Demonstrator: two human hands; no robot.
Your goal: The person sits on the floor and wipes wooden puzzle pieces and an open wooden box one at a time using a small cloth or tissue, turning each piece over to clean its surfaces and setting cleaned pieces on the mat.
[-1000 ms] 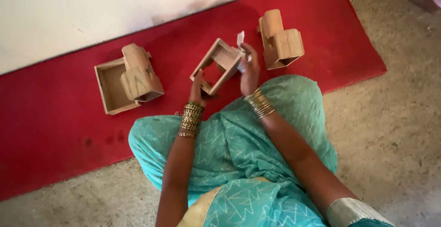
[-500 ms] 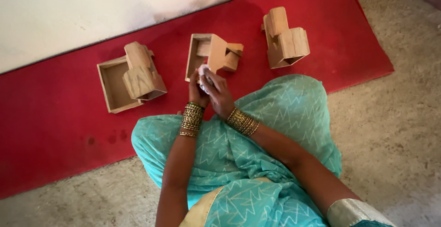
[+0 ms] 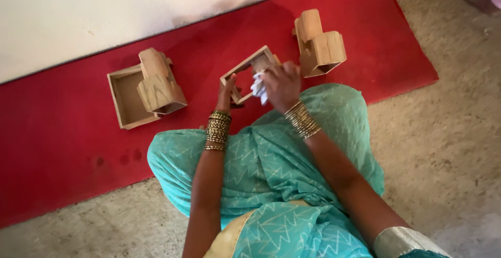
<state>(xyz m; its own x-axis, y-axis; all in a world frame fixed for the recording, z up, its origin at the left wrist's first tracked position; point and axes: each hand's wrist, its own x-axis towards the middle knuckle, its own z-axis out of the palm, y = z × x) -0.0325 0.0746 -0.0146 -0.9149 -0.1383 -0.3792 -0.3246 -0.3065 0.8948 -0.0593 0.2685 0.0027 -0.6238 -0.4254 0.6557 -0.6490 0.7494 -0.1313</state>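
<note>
A red mat (image 3: 62, 148) is laid on the floor along a pale wall. An open wooden box (image 3: 250, 72) is held tilted above the mat's near edge, over the lap. Left of this box, a shallow wooden tray (image 3: 125, 98) with a wooden block piece (image 3: 159, 83) on it is seen; right of it, a second wooden piece (image 3: 318, 46) is set. The left hand (image 3: 227, 93) is clamped on the box's lower corner. A white cloth (image 3: 258, 86) is pinched in the closed grip of the right hand (image 3: 282, 83) against the box rim.
</note>
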